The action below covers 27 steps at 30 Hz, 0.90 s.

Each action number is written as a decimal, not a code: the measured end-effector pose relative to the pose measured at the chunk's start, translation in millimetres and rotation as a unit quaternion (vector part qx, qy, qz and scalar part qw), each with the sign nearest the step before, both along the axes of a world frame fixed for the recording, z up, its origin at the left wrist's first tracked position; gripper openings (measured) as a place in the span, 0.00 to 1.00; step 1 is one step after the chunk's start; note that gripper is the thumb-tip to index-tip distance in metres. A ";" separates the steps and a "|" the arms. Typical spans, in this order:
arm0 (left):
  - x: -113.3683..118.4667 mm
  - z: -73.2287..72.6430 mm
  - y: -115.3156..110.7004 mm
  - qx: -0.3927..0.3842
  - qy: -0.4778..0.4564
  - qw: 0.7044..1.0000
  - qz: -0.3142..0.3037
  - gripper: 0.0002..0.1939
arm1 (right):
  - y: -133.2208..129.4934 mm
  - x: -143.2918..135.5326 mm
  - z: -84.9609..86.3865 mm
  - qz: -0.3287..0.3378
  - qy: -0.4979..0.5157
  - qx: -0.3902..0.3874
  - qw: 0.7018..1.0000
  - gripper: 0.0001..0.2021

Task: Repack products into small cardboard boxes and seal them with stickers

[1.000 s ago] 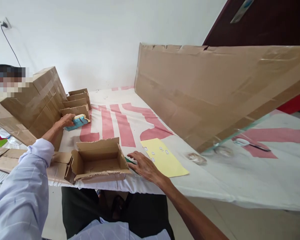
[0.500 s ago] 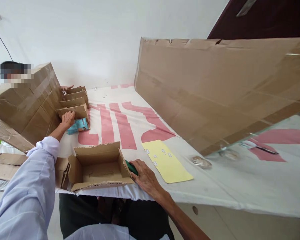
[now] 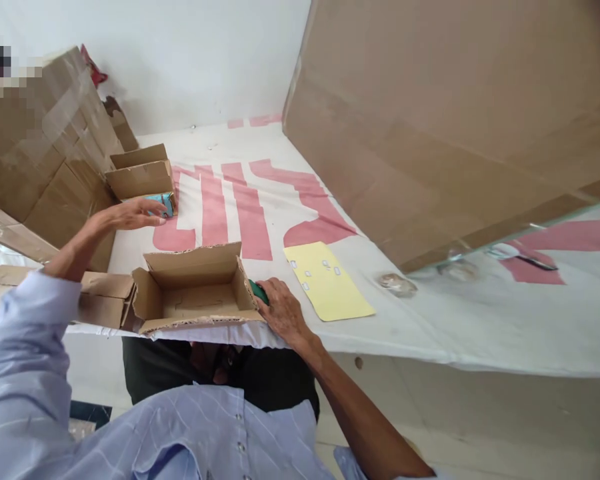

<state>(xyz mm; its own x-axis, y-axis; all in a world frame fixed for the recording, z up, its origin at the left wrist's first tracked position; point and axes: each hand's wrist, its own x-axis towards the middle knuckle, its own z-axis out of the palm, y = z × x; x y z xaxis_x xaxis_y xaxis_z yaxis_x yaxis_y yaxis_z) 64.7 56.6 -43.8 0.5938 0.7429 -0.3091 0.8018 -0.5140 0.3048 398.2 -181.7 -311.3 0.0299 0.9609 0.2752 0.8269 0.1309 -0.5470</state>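
Cardboard box (image 3: 200, 293) sits mouth-up at the desk's (image 3: 440, 320) near edge, leaving its inside seemingly easy to reach. Right hand (image 3: 283, 308) curls over a green object (image 3: 259, 291) beside it; grip hidden. Left hand (image 3: 136, 215), loosely open, partly covers a blue packet (image 3: 167, 202) before upright cardboard flaps (image 3: 141, 179); contact unclear.

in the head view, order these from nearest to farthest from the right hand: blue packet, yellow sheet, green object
From the right hand:
1. Green object: right at the hand, beside the open box.
2. Yellow sheet: just to the hand's right, flat on the table.
3. Blue packet: farthest, off to the left and farther back, partly behind the left hand.
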 end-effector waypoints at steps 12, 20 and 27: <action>-46.7 -12.9 -210.3 0.096 -0.042 0.993 0.047 0.60 | -22.9 -32.4 120.3 0.064 0.239 -0.055 0.967 0.24; -42.3 -36.3 -247.1 0.133 -0.098 0.984 0.059 0.56 | -54.5 -36.0 124.7 0.039 0.217 -0.105 0.970 0.35; -55.3 -37.6 -228.3 0.058 -0.179 0.981 0.045 0.63 | -46.4 -23.6 114.8 0.041 0.365 -0.173 0.914 0.30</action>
